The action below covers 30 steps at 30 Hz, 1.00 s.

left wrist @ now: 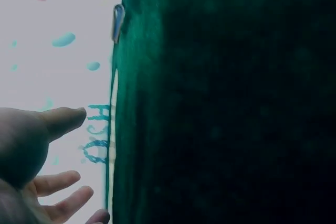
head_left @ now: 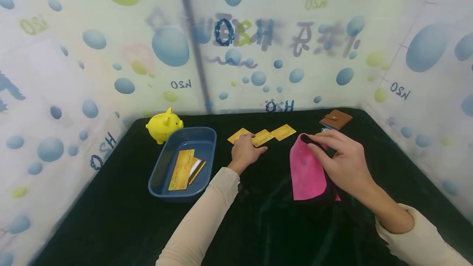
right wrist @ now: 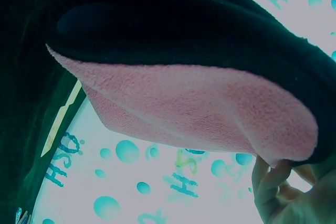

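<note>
My right hand (head_left: 341, 161) pinches the top edge of a pink and black cloth (head_left: 306, 171) between thumb and fingers, and the cloth hangs down from it. From the right wrist, the cloth (right wrist: 173, 100) shows a fuzzy pink side and a dark folded side. My left hand (head_left: 245, 153) reaches over the near edge of a row of gold cards: a left card (head_left: 236, 135), a middle card (head_left: 263, 138) and a right card (head_left: 283, 132). In the left wrist view the fingers of the left hand (left wrist: 31, 156) are spread, with nothing held.
Left of the left arm stands a blue tray (head_left: 157, 180) with a long gold card (head_left: 182, 169) and a striped card (head_left: 196, 170) inside. Behind it is a yellow piggy bank (head_left: 162, 126). A brown wallet (head_left: 337, 119) lies at the back right of the dark tablecloth (head_left: 122, 216).
</note>
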Each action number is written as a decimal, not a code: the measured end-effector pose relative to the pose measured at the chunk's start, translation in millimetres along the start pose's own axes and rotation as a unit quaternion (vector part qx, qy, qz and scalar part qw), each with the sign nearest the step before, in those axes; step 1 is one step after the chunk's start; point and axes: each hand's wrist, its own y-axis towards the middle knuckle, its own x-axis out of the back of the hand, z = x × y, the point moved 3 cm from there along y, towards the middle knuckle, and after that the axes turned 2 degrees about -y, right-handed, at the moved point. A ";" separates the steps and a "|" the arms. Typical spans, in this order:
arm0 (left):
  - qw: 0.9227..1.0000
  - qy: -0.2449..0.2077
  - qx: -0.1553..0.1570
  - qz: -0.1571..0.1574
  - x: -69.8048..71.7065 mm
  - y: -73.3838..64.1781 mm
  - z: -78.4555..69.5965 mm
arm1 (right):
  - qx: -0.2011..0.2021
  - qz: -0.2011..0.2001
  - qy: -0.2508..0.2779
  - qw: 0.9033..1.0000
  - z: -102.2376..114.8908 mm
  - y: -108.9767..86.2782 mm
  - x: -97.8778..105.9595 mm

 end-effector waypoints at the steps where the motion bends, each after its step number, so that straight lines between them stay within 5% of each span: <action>1: 1.000 0.003 0.004 0.001 -0.9 1.6 2.4 | -0.002 0.002 0.000 1.000 0.0 0.0 -0.1; 18: 0.998 0.031 0.039 0.038 -3.7 11.4 19.8 | -0.006 0.004 0.004 1.000 -2.0 -0.2 -1.6; 24: 0.996 0.070 0.023 0.045 -5.5 8.9 19.6 | -0.007 0.005 0.005 1.000 -3.5 -1.9 -2.5; 30: 0.997 0.073 0.005 0.018 -3.0 9.0 15.1 | -0.008 0.002 0.004 1.000 -5.7 -2.8 -2.0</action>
